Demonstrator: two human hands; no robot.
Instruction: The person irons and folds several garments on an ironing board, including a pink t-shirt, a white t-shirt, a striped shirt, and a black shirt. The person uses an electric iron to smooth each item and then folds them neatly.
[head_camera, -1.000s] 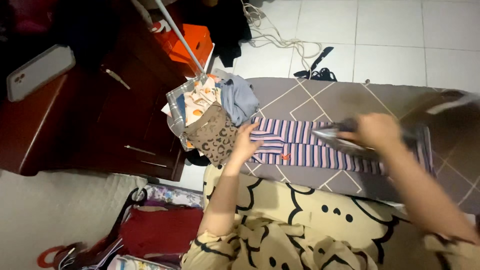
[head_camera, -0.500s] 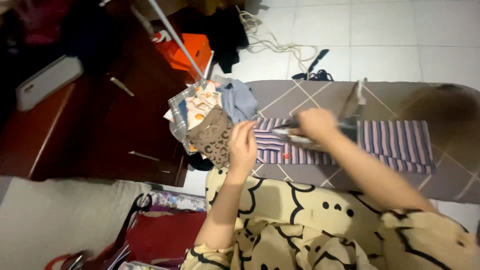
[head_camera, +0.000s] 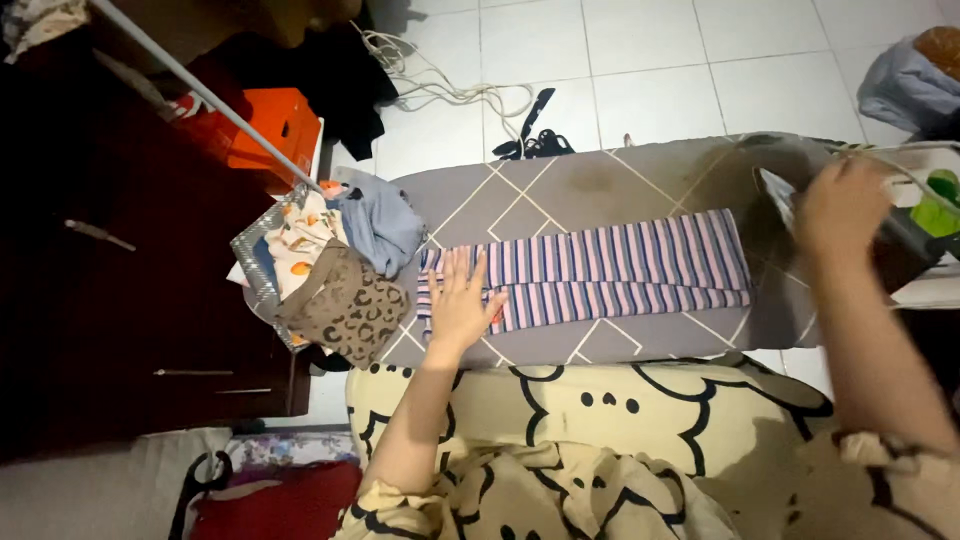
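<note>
A striped pink, white and navy garment (head_camera: 600, 270) lies flat along a grey ironing board (head_camera: 620, 180). My left hand (head_camera: 460, 305) rests palm down with fingers spread on the garment's left end. My right hand (head_camera: 840, 205) is at the board's right end, gripping the handle of an iron (head_camera: 790, 195) that is tipped up off the cloth; most of the iron is hidden behind the hand.
A pile of folded clothes (head_camera: 330, 260) sits on the board's left end. Dark wooden furniture (head_camera: 110, 270) stands at left with an orange box (head_camera: 265, 125). A white cord (head_camera: 440, 85) and a black strap lie on the tiled floor. Something green (head_camera: 935, 210) sits at right.
My right hand has carried the iron from the garment's left part to the right end of the board. My left hand stays pressed on the garment's left end.
</note>
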